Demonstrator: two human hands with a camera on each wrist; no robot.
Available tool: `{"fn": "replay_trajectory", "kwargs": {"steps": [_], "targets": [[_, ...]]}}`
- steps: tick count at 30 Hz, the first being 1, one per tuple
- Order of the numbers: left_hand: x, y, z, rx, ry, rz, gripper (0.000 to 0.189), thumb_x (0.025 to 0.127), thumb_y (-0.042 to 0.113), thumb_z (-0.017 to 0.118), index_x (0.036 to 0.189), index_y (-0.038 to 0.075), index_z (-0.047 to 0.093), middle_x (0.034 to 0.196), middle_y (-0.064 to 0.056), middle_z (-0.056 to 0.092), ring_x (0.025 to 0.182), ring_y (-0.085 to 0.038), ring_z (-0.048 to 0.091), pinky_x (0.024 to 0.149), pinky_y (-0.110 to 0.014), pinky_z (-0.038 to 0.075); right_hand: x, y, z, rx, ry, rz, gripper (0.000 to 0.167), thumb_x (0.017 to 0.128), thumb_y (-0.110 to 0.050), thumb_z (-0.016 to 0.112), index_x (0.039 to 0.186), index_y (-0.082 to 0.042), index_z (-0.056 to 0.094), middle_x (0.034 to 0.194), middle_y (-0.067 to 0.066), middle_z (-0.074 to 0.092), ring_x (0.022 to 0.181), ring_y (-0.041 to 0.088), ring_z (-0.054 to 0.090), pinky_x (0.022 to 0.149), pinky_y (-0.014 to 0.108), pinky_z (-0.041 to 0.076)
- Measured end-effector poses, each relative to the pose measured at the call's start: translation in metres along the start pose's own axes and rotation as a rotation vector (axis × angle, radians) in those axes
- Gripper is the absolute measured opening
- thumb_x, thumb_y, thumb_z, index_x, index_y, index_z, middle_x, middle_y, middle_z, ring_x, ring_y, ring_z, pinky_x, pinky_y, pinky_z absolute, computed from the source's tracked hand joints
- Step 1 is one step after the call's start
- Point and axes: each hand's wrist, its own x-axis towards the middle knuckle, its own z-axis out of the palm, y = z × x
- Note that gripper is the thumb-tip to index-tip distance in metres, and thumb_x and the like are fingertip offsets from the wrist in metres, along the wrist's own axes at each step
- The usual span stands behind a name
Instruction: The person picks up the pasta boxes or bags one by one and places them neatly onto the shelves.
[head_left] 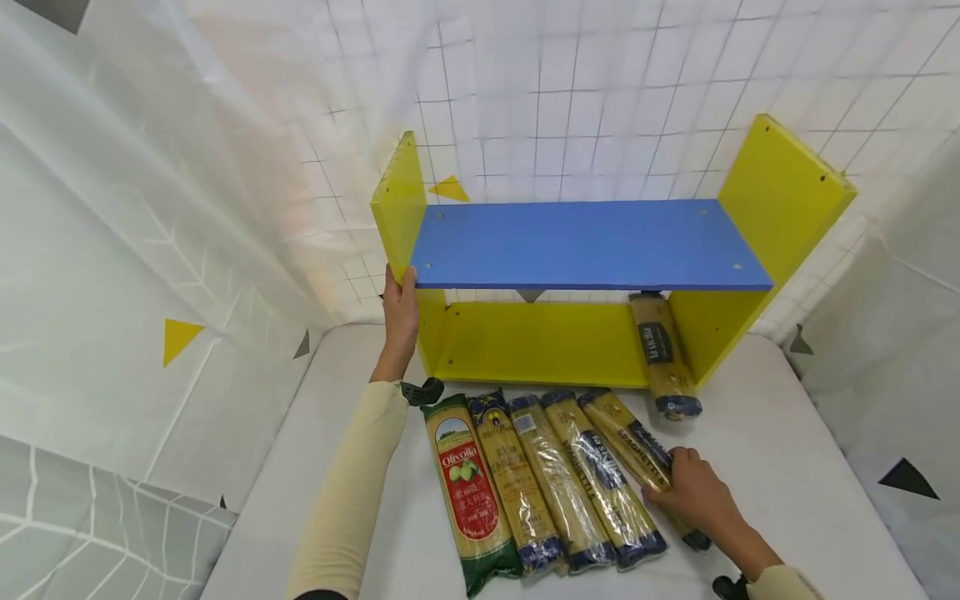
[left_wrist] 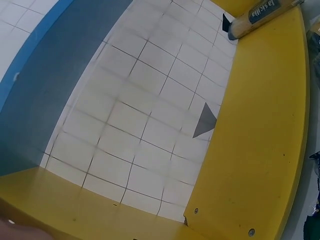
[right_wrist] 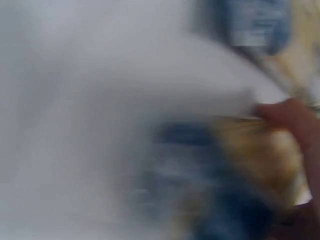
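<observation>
My left hand grips the yellow left side panel of a small shelf unit, thumb at its front edge, just below the blue board. My right hand holds a spaghetti pack near its lower end, fingers over one side and thumb on the other. That pack is rightmost in a row on the white table. Blurred in the right wrist view, the spaghetti pack shows its blue end beside my thumb. Another spaghetti pack lies on the yellow bottom board, against the right side, its end jutting out.
Left of the held pack lie several others: a green and red Olivoilà pasta pack, a blue-ended pack, a pack with a barcode and a La Sicilia spaghetti pack. White gridded sheeting hangs behind the shelf.
</observation>
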Motion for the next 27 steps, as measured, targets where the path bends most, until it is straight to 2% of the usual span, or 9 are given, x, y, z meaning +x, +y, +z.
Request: {"fn": "replay_trajectory", "kwargs": {"steps": [4,8,12,16,23,27], "targets": [[0.000,0.000,0.002,-0.010,0.001,-0.005,0.042,0.112,0.039,0.036,0.142,0.010,0.038,0.094,0.002,0.035,0.080,-0.016,0.032,0.081,-0.034,0.029,-0.001,0.009,0.012,0.073,0.130,-0.074,0.087,0.084,-0.046,0.080,0.128,0.021,0.047,0.119,0.039,0.054,0.096,0.042,0.063,0.078,0.056,0.054],[0.001,0.000,0.003,-0.004,0.014,-0.005,0.039,0.112,0.037,0.037,0.140,0.011,0.040,0.092,0.001,0.036,0.077,-0.015,0.032,0.079,-0.032,0.030,-0.004,0.012,0.017,0.120,0.222,-0.145,0.072,0.086,-0.034,0.080,0.125,0.019,0.049,0.116,0.033,0.055,0.095,0.037,0.063,0.080,0.056,0.054],[-0.001,-0.001,0.003,-0.004,0.027,-0.011,0.038,0.112,0.037,0.037,0.140,0.012,0.041,0.092,0.001,0.038,0.075,-0.016,0.033,0.077,-0.032,0.031,-0.008,0.013,0.019,0.137,0.250,-0.148,0.067,0.087,-0.031,0.079,0.126,0.014,0.050,0.116,0.027,0.056,0.096,0.031,0.062,0.079,0.051,0.053],[-0.002,-0.002,0.002,-0.016,0.017,-0.021,0.038,0.112,0.037,0.037,0.141,0.012,0.040,0.096,0.001,0.040,0.083,-0.018,0.038,0.081,-0.033,0.032,-0.011,0.014,0.024,0.140,0.257,-0.137,0.065,0.088,-0.032,0.079,0.127,0.011,0.051,0.116,0.023,0.056,0.097,0.028,0.061,0.078,0.047,0.052],[-0.001,-0.002,0.001,-0.039,0.006,-0.019,0.042,0.112,0.037,0.037,0.146,0.012,0.039,0.105,0.000,0.044,0.095,-0.017,0.042,0.088,-0.036,0.032,-0.014,0.014,0.028,0.148,0.368,-0.179,0.059,0.085,-0.028,0.082,0.121,0.009,0.055,0.111,0.021,0.059,0.092,0.026,0.061,0.074,0.045,0.052],[0.000,0.000,0.001,-0.044,0.012,-0.014,0.042,0.112,0.036,0.037,0.146,0.011,0.039,0.103,0.002,0.043,0.094,-0.017,0.041,0.088,-0.036,0.032,-0.017,0.013,0.026,0.140,0.403,-0.184,0.059,0.081,-0.024,0.084,0.121,0.010,0.056,0.110,0.020,0.059,0.090,0.026,0.061,0.072,0.043,0.052]]}}
